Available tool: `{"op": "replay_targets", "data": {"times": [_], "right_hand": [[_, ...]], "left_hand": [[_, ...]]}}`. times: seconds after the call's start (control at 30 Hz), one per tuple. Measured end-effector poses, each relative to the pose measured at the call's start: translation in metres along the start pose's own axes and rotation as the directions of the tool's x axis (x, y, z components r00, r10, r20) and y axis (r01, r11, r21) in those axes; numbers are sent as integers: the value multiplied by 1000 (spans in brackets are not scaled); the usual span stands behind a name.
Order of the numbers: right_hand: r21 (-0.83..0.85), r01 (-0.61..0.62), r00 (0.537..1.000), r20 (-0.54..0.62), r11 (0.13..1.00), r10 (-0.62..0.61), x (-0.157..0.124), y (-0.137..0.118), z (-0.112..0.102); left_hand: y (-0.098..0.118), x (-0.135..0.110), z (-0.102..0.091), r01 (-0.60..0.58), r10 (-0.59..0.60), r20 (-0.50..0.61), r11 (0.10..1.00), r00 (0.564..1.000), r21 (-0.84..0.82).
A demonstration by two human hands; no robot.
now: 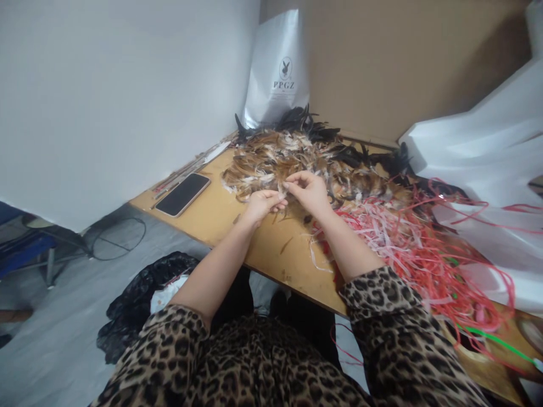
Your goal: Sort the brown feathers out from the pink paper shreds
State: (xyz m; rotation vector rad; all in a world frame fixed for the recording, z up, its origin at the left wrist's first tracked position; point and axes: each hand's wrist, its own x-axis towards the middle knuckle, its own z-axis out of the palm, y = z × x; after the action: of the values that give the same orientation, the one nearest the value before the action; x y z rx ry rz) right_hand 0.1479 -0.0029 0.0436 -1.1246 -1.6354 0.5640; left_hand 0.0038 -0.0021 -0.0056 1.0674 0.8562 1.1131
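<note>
My left hand (266,204) is closed in a pinch just above the front of the table. Close beside it, my right hand (309,191) pinches with thumb and forefinger. Between the two sets of fingertips is a small pale brown feather (281,185), mostly hidden by the fingers. Behind the hands lies a broad heap of brown and white feathers (263,152), with black feathers (297,121) along its back. A tangle of red and pink plastic ribbon strips (407,243) lies to the right of my right forearm.
A phone (183,194) lies at the table's (203,220) left. A silver bag (275,68) stands at the back against the wall. White plastic sheeting (483,130) rises on the right, with a green strip (496,339) below it. A black plastic bag (136,294) sits on the floor.
</note>
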Motion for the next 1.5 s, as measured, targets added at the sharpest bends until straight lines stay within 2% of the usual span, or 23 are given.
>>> {"op": "replay_targets", "data": {"times": [0.13,0.27,0.4,0.53,0.67,0.8,0.93,1.03,1.2,1.33,1.5], "right_hand": [[-24,14,1000,3,1000,-14,0,4,1],[171,-118,993,1,978,120,1,2,1],[327,-264,963,27,907,270,0,1,3],[467,-395,918,167,791,360,0,2,3],[512,-472,879,332,717,341,-2,4,-1],[442,-431,879,402,787,255,-4,3,-3],[326,-355,899,375,876,226,-6,-1,-4],[294,-322,916,336,900,218,-6,-3,-3],[373,-377,922,235,848,307,-5,-1,1],[462,-389,921,209,797,328,-5,7,9],[454,-426,905,227,783,361,-9,10,17]], "left_hand": [[1,-1,0,9,-9,4,1000,1000,-30],[2,0,-3,73,-70,18,980,997,-185],[1,2,-5,102,-91,50,949,995,-298],[3,1,-6,129,-116,57,928,992,-349],[7,-2,-7,174,-152,87,902,984,-396],[9,-4,-7,228,-176,161,883,971,-411],[9,-5,-7,269,-200,209,883,957,-385],[8,-4,-7,264,-205,191,887,960,-379],[5,0,-7,158,-149,55,897,987,-413],[6,-1,-4,115,-112,29,922,993,-370],[6,-2,-2,105,-108,6,947,994,-305]]}}
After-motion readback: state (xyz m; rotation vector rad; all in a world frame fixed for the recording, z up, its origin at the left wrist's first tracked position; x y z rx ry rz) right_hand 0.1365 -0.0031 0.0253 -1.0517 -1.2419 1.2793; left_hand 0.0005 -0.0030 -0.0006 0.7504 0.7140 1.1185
